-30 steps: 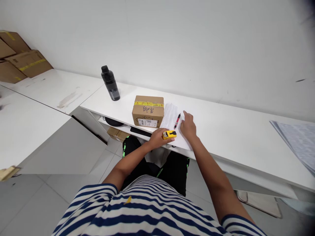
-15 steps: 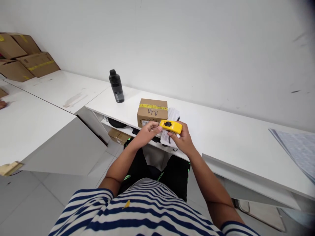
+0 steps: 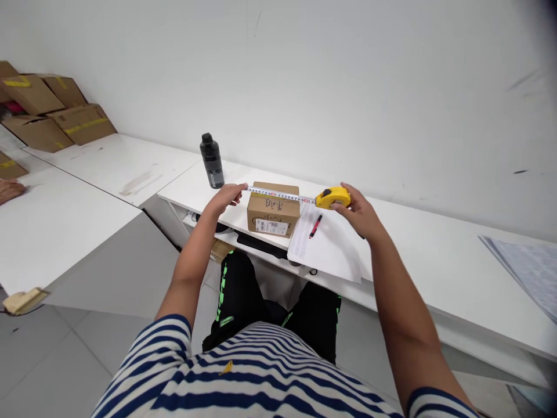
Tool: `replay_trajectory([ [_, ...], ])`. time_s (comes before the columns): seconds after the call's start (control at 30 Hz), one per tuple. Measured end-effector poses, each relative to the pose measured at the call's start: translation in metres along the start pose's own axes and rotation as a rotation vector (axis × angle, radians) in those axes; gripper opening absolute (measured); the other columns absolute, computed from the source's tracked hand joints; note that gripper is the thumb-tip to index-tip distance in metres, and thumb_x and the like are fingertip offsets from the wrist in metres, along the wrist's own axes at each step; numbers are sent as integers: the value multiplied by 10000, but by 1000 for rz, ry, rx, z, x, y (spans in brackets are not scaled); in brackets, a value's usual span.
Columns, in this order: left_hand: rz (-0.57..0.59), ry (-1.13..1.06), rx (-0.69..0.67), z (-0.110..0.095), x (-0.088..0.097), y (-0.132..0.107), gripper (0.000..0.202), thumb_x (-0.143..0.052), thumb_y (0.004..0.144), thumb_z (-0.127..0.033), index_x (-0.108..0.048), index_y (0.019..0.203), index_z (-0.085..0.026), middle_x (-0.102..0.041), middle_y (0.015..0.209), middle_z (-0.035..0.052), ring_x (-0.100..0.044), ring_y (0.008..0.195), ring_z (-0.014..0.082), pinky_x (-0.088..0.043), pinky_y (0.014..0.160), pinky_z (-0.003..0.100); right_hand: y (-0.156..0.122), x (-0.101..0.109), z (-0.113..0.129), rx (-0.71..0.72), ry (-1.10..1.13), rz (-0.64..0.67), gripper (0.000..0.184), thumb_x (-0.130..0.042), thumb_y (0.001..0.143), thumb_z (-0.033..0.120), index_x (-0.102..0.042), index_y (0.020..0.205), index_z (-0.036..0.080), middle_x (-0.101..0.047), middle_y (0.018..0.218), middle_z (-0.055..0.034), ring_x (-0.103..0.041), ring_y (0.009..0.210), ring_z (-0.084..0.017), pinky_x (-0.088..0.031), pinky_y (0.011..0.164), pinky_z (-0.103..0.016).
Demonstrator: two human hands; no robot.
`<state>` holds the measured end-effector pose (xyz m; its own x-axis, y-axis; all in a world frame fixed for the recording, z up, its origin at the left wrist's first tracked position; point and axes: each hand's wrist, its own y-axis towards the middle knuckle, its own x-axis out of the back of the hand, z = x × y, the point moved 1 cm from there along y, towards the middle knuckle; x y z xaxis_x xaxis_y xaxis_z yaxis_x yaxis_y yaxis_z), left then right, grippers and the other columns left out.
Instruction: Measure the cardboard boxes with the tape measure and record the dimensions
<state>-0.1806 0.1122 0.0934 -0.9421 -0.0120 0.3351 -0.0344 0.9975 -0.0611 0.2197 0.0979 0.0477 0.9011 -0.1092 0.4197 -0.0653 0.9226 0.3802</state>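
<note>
My right hand (image 3: 359, 212) grips a yellow tape measure (image 3: 333, 198) just right of a small cardboard box (image 3: 272, 208) with yellow tape and a white label. My left hand (image 3: 227, 196) pinches the end of the tape blade (image 3: 278, 195), which is stretched across the top of the box from its left side to the yellow case. The box stands on a white desk (image 3: 404, 232). A sheet of paper (image 3: 324, 247) lies to the right of the box with a red pen (image 3: 315, 225) on it.
A black water bottle (image 3: 212, 161) stands behind and left of the box. Several cardboard boxes (image 3: 52, 110) are stacked at the far left. Another person's hand (image 3: 9, 190) rests on the left table. Grey papers (image 3: 526, 267) lie at the right.
The tape measure went from my left hand at the desk edge into my right hand; my left hand then pulled the blade out leftward, and both hands now hold it stretched over the box.
</note>
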Motion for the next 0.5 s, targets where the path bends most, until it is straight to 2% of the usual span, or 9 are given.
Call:
replay_trajectory([
  [0.1, 104, 164, 53, 8, -15, 15, 475, -637, 814, -637, -560, 709, -180, -625, 694, 36, -571, 597, 150, -421, 591, 284, 15, -4, 0, -40, -120, 98, 728, -691, 834, 522, -488, 1506, 329, -600, 1447, -68, -648, 1049, -262, -512, 1007, -501],
  [0.23, 55, 248, 31, 12, -33, 15, 535, -616, 803, -704, -579, 854, -172, -697, 827, 87, -626, 678, 199, -434, 593, 295, 21, -22, 17, 45, -187, 140, 654, -611, 887, 521, -486, 1502, 336, -578, 1477, -63, -632, 1095, -275, -505, 995, -479],
  [0.37, 139, 248, -2, 13, -36, 13, 465, -561, 875, -650, -572, 891, -186, -686, 870, 73, -613, 712, 184, -438, 600, 280, 16, -29, 24, 70, -240, 156, 626, -558, 918, 513, -449, 1508, 334, -590, 1452, -66, -636, 1094, -276, -525, 931, -462],
  [0.43, 169, 241, -52, 13, -35, 13, 415, -533, 916, -595, -556, 846, -187, -655, 802, 55, -585, 666, 162, -424, 592, 272, 12, -27, 23, 63, -294, 140, 616, -544, 925, 503, -443, 1502, 314, -609, 1423, -79, -648, 1054, -280, -530, 887, -457],
  [0.5, 149, 235, -63, 10, -31, 15, 384, -516, 941, -541, -535, 797, -186, -618, 728, 42, -564, 616, 146, -411, 586, 270, 8, -25, 23, 102, -379, 87, 587, -532, 927, 499, -477, 1468, 276, -631, 1392, -107, -654, 1050, -302, -517, 882, -473],
])
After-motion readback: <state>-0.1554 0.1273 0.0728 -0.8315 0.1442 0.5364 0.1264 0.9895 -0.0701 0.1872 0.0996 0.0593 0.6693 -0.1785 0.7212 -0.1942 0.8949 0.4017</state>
